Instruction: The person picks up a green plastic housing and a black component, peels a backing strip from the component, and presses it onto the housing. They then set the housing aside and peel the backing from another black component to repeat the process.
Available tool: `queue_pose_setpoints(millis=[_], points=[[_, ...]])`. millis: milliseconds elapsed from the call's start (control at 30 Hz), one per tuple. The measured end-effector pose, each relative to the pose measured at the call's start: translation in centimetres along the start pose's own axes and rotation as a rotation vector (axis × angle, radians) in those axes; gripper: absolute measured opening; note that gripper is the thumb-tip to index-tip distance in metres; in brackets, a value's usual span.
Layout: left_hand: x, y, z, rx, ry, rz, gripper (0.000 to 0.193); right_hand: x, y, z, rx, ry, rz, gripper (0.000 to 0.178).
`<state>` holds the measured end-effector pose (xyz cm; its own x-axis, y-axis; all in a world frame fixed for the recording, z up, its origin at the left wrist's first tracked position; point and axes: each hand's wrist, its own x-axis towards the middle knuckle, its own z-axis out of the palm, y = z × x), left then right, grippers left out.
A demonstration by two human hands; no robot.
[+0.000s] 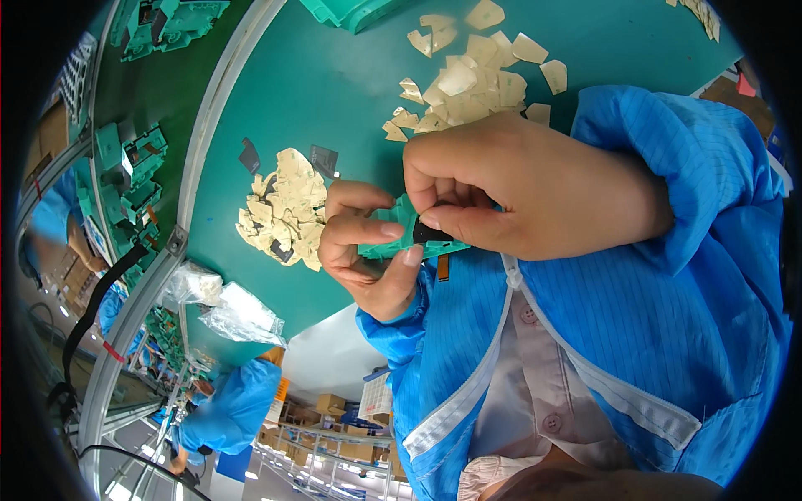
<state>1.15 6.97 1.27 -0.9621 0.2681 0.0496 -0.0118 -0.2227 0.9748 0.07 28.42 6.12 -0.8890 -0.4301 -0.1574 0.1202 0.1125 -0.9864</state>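
My left hand [368, 246] is closed around a small green plastic housing [380, 250], its fingers along the far side and the thumb on top. From above right, my right hand [535, 188] reaches across and pinches a black sheet-like piece [428, 234] between thumb and forefinger, pressed against the housing. A short orange-brown flat cable [443, 267] hangs from the housing's near edge. My right fingers cover part of the housing, so how the black piece sits on it cannot be fully seen.
Cream backing-paper scraps [288, 200] lie heaped left of my hands, with a dark piece [324, 159] beside them. Another pale scrap pile [476, 88] lies beyond. Clear plastic bags [242, 313] rest by a metal rail [200, 142]. Green housings [142, 171] sit past it, near a person [230, 405] in blue.
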Motion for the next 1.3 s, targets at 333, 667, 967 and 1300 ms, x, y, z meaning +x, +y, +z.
queue_pose_setpoints(millis=[333,667,967,1300], points=[[-0.1,0.6,0.5,-0.213,0.131,0.045,0.027,2.1,3.0,0.2,0.254,0.062,0.174,0.035],[1.0,0.0,-1.2,-0.168,0.033,0.159,0.032,3.0,2.5,1.5,0.172,-0.190,-0.042,0.049],[2.0,3.5,-2.7,0.167,0.622,0.185,0.039,13.2,-2.1,2.6,-0.296,-0.244,-0.050,0.042],[0.5,1.6,-6.1,1.223,0.405,0.046,0.040,43.7,0.9,10.1,-0.710,0.300,0.004,0.055]])
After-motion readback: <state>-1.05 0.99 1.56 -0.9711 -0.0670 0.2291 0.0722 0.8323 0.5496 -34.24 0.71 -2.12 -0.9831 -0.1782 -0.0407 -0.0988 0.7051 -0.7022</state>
